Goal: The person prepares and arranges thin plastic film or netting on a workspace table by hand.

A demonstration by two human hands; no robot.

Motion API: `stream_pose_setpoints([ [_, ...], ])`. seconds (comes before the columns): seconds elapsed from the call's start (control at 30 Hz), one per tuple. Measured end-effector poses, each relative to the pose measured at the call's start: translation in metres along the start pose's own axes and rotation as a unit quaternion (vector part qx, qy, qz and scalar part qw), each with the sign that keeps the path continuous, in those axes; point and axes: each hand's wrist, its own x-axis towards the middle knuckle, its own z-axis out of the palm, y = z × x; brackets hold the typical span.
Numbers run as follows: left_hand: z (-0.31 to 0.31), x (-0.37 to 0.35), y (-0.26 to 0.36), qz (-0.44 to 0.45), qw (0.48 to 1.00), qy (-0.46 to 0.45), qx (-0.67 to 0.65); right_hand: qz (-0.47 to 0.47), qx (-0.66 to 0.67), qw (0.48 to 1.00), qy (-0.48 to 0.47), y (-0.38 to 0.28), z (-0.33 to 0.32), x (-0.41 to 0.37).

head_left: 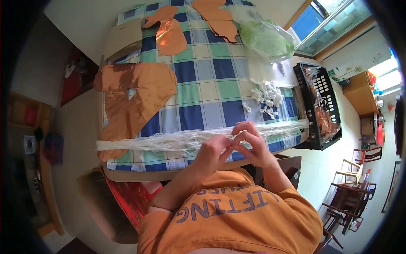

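A long bundle of white threads (169, 142) lies across the near side of the checkered cloth (203, 80), from the left edge to the black crate. Over its middle, my left hand (212, 153) is closed, with fingertips pinched together. My right hand (252, 144) is beside it, fingers bent and the thumb and index fingertips meeting my left fingertips. What is pinched between them is too small to make out. Beyond my right hand sits a pile of small white knotted pieces (268, 96). A large copper-coloured foil sheet (137, 91) lies at the left, partly under the threads.
Copper foil shapes (171, 36) and orange cut pieces (220, 21) lie at the far side, near a cardboard box (123, 39). A plastic bag with green contents (267, 40) is at the far right. The black crate (323, 106) holding wrapped copper items stands at the right edge.
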Motion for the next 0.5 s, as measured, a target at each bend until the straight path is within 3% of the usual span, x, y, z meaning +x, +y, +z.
stream_pose_setpoints([
  [0.03, -0.001, -0.004, 0.001, -0.008, 0.999, -0.046, -0.023, -0.014, 0.068, 0.998, 0.008, 0.004, 0.009, 0.001],
  [0.07, -0.003, -0.005, 0.008, 0.101, 0.992, -0.054, -0.058, 0.034, 0.24, 0.97, 0.017, 0.007, 0.02, 0.005],
  [0.13, -0.011, -0.005, 0.028, 0.138, 0.982, -0.076, -0.105, 0.125, 0.559, 0.819, 0.034, 0.013, 0.045, 0.012],
  [0.17, -0.016, -0.002, 0.037, 0.157, 0.976, -0.085, -0.126, 0.174, 0.661, 0.729, -0.03, 0.011, 0.054, 0.012],
  [0.2, -0.027, 0.002, 0.042, 0.211, 0.974, -0.051, -0.063, 0.177, 0.549, 0.812, -0.092, 0.019, 0.065, 0.008],
  [0.3, -0.063, -0.012, 0.048, 0.048, 0.994, 0.034, -0.091, 0.259, 0.434, 0.859, -0.082, 0.015, 0.069, -0.016],
  [0.37, -0.08, -0.014, 0.045, 0.033, 0.98, 0.135, 0.14, 0.265, 0.415, 0.861, -0.13, 0.014, 0.038, -0.011],
  [0.4, -0.08, -0.019, 0.037, 0.011, 0.959, 0.127, 0.251, 0.24, 0.375, 0.89, -0.096, 0.013, 0.025, -0.012],
  [0.43, -0.08, -0.025, 0.029, -0.001, 0.985, -0.032, 0.171, 0.216, 0.333, 0.916, -0.059, 0.013, 0.017, -0.013],
  [0.47, -0.081, -0.032, 0.022, -0.012, 0.978, -0.192, 0.084, 0.154, 0.243, 0.958, -0.02, 0.014, 0.014, -0.011],
  [0.5, -0.079, -0.036, 0.017, -0.023, 0.938, -0.345, -0.005, 0.134, 0.205, 0.969, -0.032, 0.015, 0.015, -0.011],
])
